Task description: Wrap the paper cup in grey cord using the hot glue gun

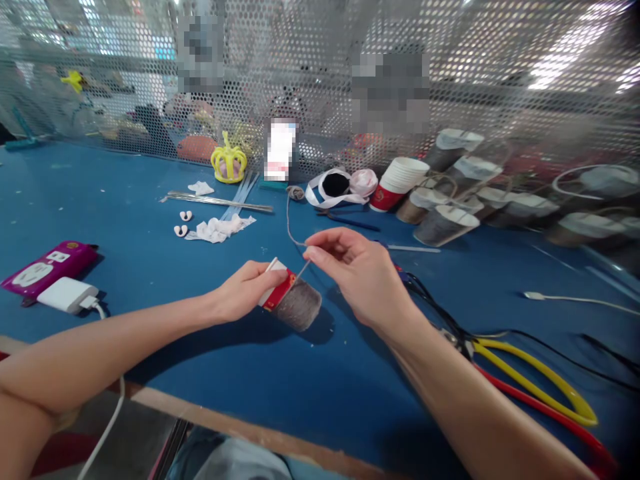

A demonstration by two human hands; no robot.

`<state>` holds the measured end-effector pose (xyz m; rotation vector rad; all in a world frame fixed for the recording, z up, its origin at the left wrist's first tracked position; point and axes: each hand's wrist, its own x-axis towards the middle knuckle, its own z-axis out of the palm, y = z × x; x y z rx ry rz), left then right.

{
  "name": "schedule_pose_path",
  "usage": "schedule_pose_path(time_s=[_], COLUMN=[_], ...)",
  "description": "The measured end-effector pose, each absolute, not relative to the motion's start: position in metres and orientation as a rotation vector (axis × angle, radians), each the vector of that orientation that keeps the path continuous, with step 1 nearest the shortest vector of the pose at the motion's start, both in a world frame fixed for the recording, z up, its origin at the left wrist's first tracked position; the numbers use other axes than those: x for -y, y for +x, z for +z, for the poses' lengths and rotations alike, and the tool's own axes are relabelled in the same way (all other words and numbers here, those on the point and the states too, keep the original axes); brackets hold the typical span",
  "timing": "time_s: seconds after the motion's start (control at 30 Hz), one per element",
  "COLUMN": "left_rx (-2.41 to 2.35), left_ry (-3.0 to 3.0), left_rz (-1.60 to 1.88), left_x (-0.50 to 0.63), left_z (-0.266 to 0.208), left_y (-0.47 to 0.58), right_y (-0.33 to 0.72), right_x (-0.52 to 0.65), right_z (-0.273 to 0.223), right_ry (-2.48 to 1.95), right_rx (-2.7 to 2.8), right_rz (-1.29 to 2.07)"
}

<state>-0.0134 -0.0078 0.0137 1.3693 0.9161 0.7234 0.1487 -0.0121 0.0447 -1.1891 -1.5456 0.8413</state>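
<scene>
My left hand (249,288) grips a red and white paper cup (278,287) by its rim end, with the cup lying tilted on its side above the blue table. Grey yarn (300,305) covers the base half of the cup. Thumb and fingertips of my right hand (357,267) pinch the strand of grey yarn, which runs taut from the cup. Beyond the fingers, the strand loops back over the table to a small grey yarn ball (296,193).
Yarn-covered cups (447,223) and stacked paper cups (400,183) stand at back right. Yellow-and-red-handled shears (537,373) lie near my right forearm. A yellow crown-shaped item (229,160), metal rods (220,202) and a purple pack (53,268) are leftward. Perforated metal mesh (320,80) bounds the back.
</scene>
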Motion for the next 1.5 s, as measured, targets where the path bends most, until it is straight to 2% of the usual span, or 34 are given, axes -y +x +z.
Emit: schedule_pose_path(time_s=[1.5], left_rx=[-0.686], left_ry=[1.829], left_rz=[0.904], left_x=[0.016], left_z=[0.012], left_y=[-0.025], right_y=[0.141], right_x=[0.018], right_z=[0.045], right_ry=[-1.315], right_rx=[1.702], right_rz=[0.839])
